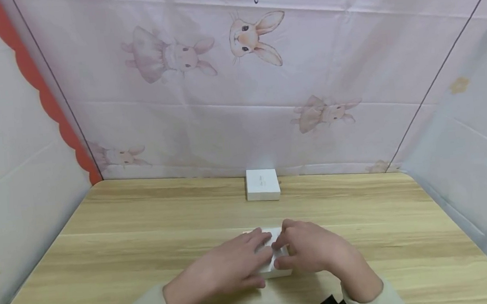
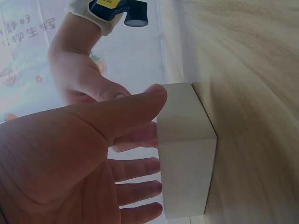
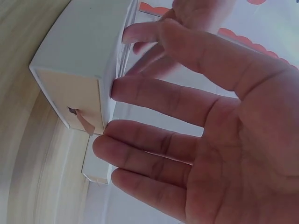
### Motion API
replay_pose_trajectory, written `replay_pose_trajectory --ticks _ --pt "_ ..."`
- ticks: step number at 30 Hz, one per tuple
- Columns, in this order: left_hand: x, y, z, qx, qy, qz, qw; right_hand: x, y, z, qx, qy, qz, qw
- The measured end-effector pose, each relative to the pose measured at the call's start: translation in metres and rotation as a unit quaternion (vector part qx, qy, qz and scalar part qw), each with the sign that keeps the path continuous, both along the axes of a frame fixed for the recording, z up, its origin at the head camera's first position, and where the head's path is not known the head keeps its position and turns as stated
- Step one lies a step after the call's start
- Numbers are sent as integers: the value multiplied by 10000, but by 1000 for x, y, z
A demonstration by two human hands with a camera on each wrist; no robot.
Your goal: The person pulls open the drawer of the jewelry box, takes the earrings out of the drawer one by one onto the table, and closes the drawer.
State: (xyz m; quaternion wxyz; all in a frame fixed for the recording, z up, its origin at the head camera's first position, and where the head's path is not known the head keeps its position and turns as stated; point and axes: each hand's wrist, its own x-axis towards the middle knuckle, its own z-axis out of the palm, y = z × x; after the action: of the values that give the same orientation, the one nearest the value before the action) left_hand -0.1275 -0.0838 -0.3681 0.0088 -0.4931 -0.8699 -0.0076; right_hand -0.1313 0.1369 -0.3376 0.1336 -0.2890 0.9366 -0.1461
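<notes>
A small white box (image 1: 276, 273) lies on the table between my two hands. One end, seen in the right wrist view, is a cream drawer front with a brown ribbon tab (image 3: 85, 123). My left hand (image 1: 239, 262) reaches over the box from the left, with fairly straight fingers on its top and the thumb by the near edge. From the right, my right hand (image 1: 313, 246) touches the top with its fingertips, its fingers extended and only slightly bent. Both hands partly hide the box top in the head view.
Farther back, a second white box (image 1: 262, 184) with small print on its lid stands by the rear edge of the wooden table (image 1: 145, 217). A pale cloth (image 1: 221, 87) printed with rabbits rises behind it, and light cloth walls flank both sides.
</notes>
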Motion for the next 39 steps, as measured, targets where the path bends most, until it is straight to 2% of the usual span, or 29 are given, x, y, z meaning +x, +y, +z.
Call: replay_pose_trajectory --ticks 5,9,13,16,23,25,33,39 --pt "-1 1 -2 -16 -122 91 9999 -6 8 0 -262 -91 -137 9995" --pt "-1 1 -3 -152 -32 44 9999 -12 17 -3 -217 -272 -756 9965" --pt "1 0 -3 -348 -78 32 9994 -16 21 -11 -74 -748 -1186 9901" --pt "2 0 -2 -472 -238 60 9986 -19 22 -16 -25 -1013 -1152 9882" --pt "3 -1 -5 -607 -170 84 9980 -21 22 -21 -57 -1161 -329 9927" --pt "3 -2 -6 -625 -160 87 9979 -21 21 -21 -55 -1148 -208 9932" --pt "1 -1 -7 -873 -118 94 9961 -21 17 -20 -2 -1075 -378 9935" --pt "3 -1 -6 -853 -193 128 9961 -20 14 -24 92 -954 -428 9945"
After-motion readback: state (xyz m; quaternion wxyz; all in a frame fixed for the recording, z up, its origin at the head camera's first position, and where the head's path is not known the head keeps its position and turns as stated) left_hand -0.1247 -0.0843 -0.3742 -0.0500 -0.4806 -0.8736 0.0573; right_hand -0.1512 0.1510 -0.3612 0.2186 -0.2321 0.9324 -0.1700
